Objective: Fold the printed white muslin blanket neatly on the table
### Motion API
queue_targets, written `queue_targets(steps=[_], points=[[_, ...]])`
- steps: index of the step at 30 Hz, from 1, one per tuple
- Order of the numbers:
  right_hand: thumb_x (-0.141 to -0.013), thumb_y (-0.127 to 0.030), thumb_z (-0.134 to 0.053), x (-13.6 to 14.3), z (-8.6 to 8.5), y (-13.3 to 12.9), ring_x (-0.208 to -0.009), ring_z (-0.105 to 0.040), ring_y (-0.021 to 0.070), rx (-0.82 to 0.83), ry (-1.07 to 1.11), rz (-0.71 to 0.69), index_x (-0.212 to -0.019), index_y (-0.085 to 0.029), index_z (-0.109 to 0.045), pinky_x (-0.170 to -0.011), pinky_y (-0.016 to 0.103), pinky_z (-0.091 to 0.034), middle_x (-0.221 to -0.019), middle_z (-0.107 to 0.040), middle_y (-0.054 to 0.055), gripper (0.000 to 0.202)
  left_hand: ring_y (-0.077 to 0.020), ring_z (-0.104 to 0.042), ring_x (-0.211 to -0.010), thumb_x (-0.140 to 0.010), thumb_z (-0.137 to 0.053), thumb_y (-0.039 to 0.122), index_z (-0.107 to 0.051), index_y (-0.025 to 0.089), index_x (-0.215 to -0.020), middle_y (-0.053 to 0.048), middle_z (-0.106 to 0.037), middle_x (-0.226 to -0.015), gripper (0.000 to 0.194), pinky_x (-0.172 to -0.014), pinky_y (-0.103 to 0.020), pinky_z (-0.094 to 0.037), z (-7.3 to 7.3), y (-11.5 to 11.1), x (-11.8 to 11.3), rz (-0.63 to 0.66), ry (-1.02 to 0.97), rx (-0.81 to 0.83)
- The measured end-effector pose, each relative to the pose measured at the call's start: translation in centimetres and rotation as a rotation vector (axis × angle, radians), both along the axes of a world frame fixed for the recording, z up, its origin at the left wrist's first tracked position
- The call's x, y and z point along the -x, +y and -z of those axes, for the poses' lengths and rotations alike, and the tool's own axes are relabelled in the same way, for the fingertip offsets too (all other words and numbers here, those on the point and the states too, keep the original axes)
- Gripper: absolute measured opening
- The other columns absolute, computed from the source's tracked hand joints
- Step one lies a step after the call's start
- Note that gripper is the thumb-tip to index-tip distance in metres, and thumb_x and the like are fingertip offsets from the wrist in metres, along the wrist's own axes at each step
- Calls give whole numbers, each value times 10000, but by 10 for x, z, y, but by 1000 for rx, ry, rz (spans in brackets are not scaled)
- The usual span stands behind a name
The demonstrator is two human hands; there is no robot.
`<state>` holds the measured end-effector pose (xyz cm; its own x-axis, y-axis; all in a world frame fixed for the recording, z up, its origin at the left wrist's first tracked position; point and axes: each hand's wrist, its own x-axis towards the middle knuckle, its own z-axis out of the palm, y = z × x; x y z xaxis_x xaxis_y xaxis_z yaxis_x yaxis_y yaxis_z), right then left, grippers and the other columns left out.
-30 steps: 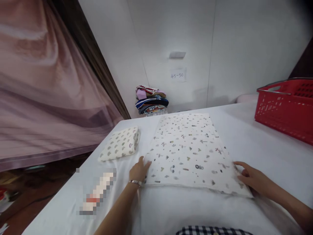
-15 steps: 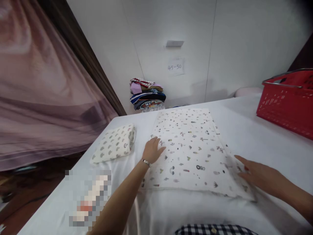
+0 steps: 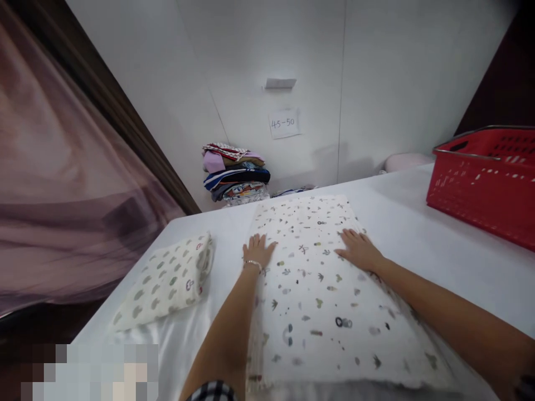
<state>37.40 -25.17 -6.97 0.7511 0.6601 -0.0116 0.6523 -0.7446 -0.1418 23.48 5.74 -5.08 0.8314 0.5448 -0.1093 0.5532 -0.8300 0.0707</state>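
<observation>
A white cloth [image 3: 309,301] printed with small plants, rainbows and other motifs lies spread flat in front of me. On its left edge rests my left hand [image 3: 258,252], fingers spread and a bracelet at the wrist. My right hand [image 3: 360,250] lies flat on the cloth near its far right edge, fingers stretched out. Neither hand grips anything. To the left sits a folded cream cloth [image 3: 167,281] with a green mushroom-like print, apart from my hands.
The white-covered table [image 3: 397,223] carries a red plastic basket [image 3: 480,195] at the right. Behind its far edge rises a pile of folded clothes [image 3: 236,175] against the wall. A pink curtain [image 3: 83,195] hangs at the left. A paper sign [image 3: 285,123] reads 45-50.
My right hand has moved from beside the cloth's near right edge up onto its far right part. My left hand stays at the left edge. The camera view has shifted.
</observation>
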Motion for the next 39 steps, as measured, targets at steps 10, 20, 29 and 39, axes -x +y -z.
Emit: queue_targets(steps=[10,20,29,39], points=[[-842,-714,-135,-15,7,6,-1408,-124,277,-14,23,17,-1460,-155,-304,-1135,447,-164,-1530,-183,86,850,-267,-60,-1431,-836,-104,720,-219,222,-1478,-28,-109,-1555,821,-1140,-529,-96,14,10,2,-31,-15,0],[-861,-617,-198,-113,10,50,-1395,-153,292,3,-46,121,-1396,-85,-366,-1114,482,-154,-1511,-220,151,773,-265,-86,-1429,-853,-124,697,-247,242,-1468,-21,-148,-1550,775,-1137,-529,-117,15,10,5,-30,-28,-31],[-867,-595,-252,-142,10,64,-1391,-156,296,-49,-48,139,-1405,-87,-346,-1109,492,-131,-1504,-231,167,746,-273,-94,-1427,-853,-141,700,-255,231,-1467,-25,-151,-1548,781,-1134,-540,-114,17,11,4,-36,-48,-29],[-886,-549,-331,-177,7,68,-1344,-274,300,-172,16,213,-1304,-138,-490,-1087,462,-215,-1421,-390,149,608,-268,-127,-1423,-865,-178,681,-275,238,-1459,-39,-172,-1544,748,-1127,-531,-146,19,12,4,-39,-54,-57]])
